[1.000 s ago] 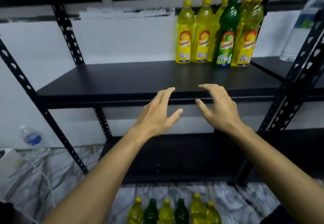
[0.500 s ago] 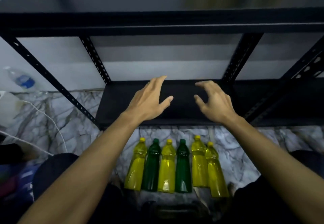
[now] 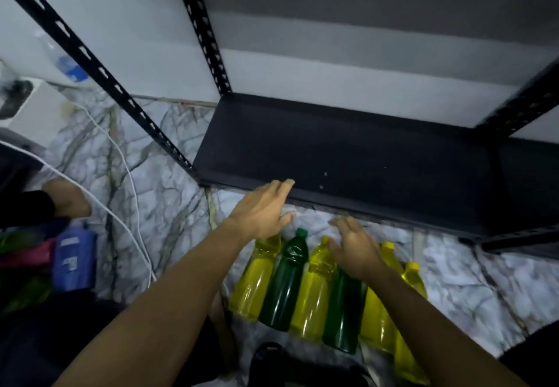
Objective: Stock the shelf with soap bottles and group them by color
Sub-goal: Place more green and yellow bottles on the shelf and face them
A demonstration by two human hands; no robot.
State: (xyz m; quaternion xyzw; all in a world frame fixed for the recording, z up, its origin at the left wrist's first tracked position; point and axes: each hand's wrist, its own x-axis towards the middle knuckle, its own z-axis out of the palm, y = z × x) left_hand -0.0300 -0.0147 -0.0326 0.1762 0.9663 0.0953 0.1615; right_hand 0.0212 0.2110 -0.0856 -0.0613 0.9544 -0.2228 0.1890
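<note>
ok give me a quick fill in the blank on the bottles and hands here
1. The soap bottles lie in a row on the marble ____.
2. The row holds two green bottles and ____ yellow ones.
3. The left hand hovers over the leftmost yellow bottle, holding ____.
4. The right hand covers the cap of a ____ bottle.

Missing words: floor; four; nothing; green

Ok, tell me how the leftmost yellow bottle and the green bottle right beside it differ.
The leftmost yellow bottle holds bright, see-through yellow liquid; the green bottle is dark green. The green one's cap is in plain view, while the left hand covers the yellow one's top. Both lie side by side on the marble floor, tops toward the shelf, neither gripped.
</note>
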